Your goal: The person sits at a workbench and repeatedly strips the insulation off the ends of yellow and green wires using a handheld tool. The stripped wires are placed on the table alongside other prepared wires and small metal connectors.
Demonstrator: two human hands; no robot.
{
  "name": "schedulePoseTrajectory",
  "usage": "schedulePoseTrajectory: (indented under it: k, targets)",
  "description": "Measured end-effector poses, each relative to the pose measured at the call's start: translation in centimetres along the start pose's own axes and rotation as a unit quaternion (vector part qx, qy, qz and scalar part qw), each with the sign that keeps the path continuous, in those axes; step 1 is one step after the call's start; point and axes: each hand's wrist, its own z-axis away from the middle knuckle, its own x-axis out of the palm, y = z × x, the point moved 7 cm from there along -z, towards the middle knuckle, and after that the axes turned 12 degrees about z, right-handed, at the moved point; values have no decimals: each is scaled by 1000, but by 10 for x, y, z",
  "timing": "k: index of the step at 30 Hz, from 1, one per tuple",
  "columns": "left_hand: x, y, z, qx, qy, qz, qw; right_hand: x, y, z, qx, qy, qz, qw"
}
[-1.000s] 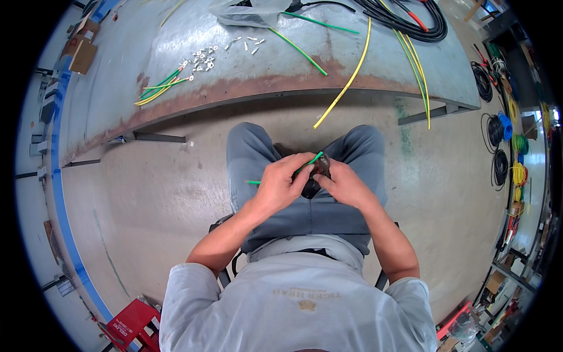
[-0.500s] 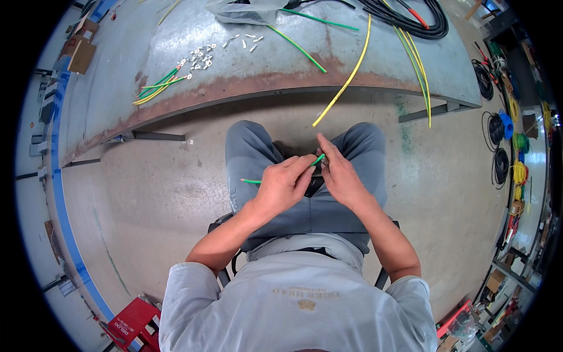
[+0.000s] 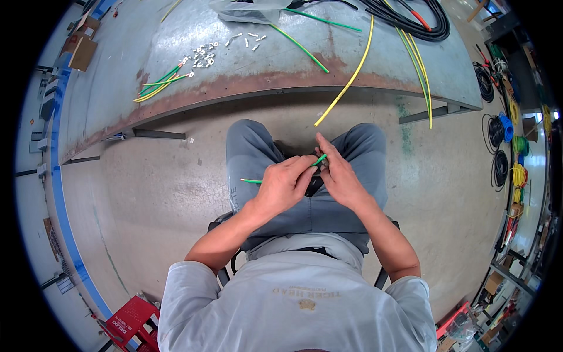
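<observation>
Above my lap, my left hand (image 3: 284, 183) pinches a short green wire (image 3: 251, 181). One end, with a bit of bare copper, sticks out to the left; the other end (image 3: 320, 159) reaches over to my right hand. My right hand (image 3: 342, 179) is beside that end, its index finger stretched forward and the other fingers bent in. A dark object (image 3: 315, 186) shows below and between my hands; its kind cannot be made out. What my right fingers close on is mostly hidden.
Ahead is a metal table (image 3: 234, 67) with a rusty front edge. On it lie loose ring terminals (image 3: 203, 57), a bundle of green and yellow wires (image 3: 161, 85), a plastic bag (image 3: 249, 10) and a coiled black cable (image 3: 437, 26). A yellow wire (image 3: 352, 79) overhangs the edge. A red stool (image 3: 134, 322) stands behind left.
Hardly anything differs. Both hands and the green wire keep nearly the same place; the table's things appear shifted very slightly in the picture.
</observation>
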Motion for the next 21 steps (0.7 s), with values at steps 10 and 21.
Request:
schedulePoseTrajectory:
  k: [10, 21]
  targets:
    - [1, 3, 0, -1, -7, -24, 1000, -7, -11, -1, -34, 36, 27, 998]
    - [-2, 19, 1, 32, -1, -12, 999, -22, -24, 0, -50, 132, 96, 985]
